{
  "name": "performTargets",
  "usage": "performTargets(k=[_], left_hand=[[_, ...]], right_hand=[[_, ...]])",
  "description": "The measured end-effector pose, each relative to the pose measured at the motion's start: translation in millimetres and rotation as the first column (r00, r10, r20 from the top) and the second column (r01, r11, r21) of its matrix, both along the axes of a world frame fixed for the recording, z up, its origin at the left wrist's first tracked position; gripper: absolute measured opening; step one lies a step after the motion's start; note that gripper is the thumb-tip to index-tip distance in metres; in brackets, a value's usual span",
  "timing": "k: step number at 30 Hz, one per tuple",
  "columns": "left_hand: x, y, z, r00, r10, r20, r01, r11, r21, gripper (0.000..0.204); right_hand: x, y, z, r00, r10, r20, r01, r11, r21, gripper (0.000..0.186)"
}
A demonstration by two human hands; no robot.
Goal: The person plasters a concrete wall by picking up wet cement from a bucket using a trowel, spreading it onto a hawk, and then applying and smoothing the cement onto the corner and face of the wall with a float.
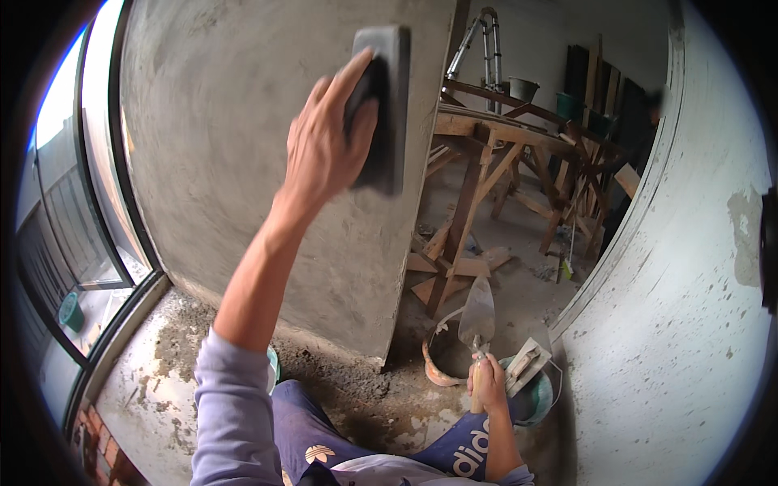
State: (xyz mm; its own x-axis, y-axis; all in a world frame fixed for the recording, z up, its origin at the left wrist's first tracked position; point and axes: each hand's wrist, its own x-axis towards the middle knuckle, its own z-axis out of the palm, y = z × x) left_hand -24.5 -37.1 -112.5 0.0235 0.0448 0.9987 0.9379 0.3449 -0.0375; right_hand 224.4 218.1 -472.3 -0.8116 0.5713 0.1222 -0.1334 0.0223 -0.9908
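Note:
With my left hand (324,142) I grip a plastering float (393,105), a dark rectangular board pressed against or held close to the grey plastered wall (235,154) near its right edge. The float and hand are slightly blurred. Low on the right, my right hand (489,382) is closed round the wooden handle of a pointing trowel (478,312), its pale blade pointing away from me. Beneath the blade lies an orange-rimmed bucket (438,368). Next to my right hand, a second float (528,364) rests on a green bucket (536,405).
Beyond the wall edge stand wooden trestles (478,150) and scrap wood (462,267). A white, spattered wall (673,300) rises on my right. At left is a dark-framed glass door (93,202). Mortar crumbs (324,368) lie along the wall's foot. Another person is partly visible far right.

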Motion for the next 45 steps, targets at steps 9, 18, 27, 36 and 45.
performTargets(k=[9,18,27,36,45], left_hand=[[-56,63,107,0.968,0.22,-0.119,-0.22,0.975,0.013,0.05],[-38,76,62,0.974,0.225,0.03,-0.219,0.967,-0.13,0.05],[-38,74,6,0.973,0.228,0.023,-0.221,0.963,-0.156,0.052],[-28,71,-32,0.966,0.215,0.141,-0.188,0.966,-0.178,0.057],[-22,69,-84,0.944,0.209,0.254,-0.157,0.965,-0.21,0.06]], right_hand=[[10,-10,-130,0.953,-0.036,0.3,0.129,0.947,-0.295,0.031],[2,-5,-127,0.91,-0.017,0.415,0.082,0.987,-0.138,0.033],[0,-7,-129,0.903,0.022,0.429,0.012,0.997,-0.075,0.033],[-1,-7,-139,0.896,0.065,0.438,-0.054,0.998,-0.04,0.035],[3,-8,-138,0.902,0.072,0.425,-0.07,0.997,-0.02,0.036]])
